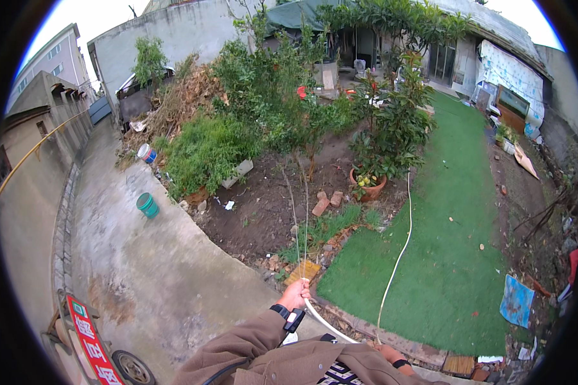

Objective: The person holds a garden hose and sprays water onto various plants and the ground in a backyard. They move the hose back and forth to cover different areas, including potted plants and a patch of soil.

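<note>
My left hand (294,294) is closed around the end of a white hose (321,318). Thin streams of water (300,237) shoot from that end toward the dark garden soil (253,205). From my left fist the hose curves down to my right hand (388,355), low in the view in front of my jacket. The right hand's fingers are curled at the hose and partly hidden. A further pale length of hose (401,256) runs from there across the green turf (453,218) toward the potted plant (368,186).
Left of the bed lies a concrete path (167,289) with a green bucket (147,205) and a white-blue bucket (146,153). Bricks (321,205) and a yellowish board (302,272) lie along the bed. A cart with a red sign (95,340) stands lower left; debris (519,300) lines the right.
</note>
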Available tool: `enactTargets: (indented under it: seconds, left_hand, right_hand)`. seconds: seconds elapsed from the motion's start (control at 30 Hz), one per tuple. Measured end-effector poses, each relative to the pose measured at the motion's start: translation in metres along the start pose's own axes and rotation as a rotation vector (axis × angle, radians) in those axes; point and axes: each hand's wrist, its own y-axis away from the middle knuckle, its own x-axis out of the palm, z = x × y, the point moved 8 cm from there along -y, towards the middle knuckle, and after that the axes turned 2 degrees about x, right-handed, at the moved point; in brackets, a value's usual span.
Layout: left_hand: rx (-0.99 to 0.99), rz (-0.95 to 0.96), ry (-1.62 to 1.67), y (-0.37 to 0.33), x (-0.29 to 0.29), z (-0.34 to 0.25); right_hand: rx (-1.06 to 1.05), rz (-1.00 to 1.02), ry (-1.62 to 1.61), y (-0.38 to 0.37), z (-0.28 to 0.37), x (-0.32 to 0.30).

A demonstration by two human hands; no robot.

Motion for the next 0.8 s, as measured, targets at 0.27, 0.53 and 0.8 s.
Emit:
enactTargets:
  seconds: [0.27, 0.53, 0.8]
  left_hand:
    - [0.499, 0.19, -0.027, 0.04, 0.039, -0.08]
    - [0.522, 0.096, -0.033, 0.054, 0.04, -0.093]
    - [0.473, 0.258, -0.095, 0.061, 0.09, -0.074]
  right_hand:
    - [-0.093, -0.067, -0.076, -0.034, 0.03, -0.007]
    - [-0.072, -0.075, -0.091, -0.055, 0.026, -0.011]
    - [-0.142, -0.008, -0.142, -0.04, 0.03, -0.017]
